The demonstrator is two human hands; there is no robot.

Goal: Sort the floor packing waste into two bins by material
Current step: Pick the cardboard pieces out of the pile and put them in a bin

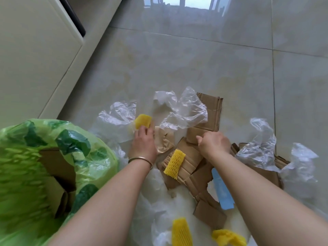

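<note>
Glossy pale tiled floor (195, 59), window glare at far edge, white cabinet (35, 50) along left edge. Strewn across near middle: torn cardboard pieces (191, 157), crumpled clear plastic sheets (188, 107), yellow foam nets (174, 164). At near left edge, bin lined with green bag (26, 174), cardboard inside. Left hand (143, 142), bangle on wrist, fingers curled onto yellow foam net (142, 120) beside clear plastic. Right hand (213, 143), fingers curled, gripping edge of cardboard piece (193, 134). Blue strip (222, 190) beside right forearm.
</note>
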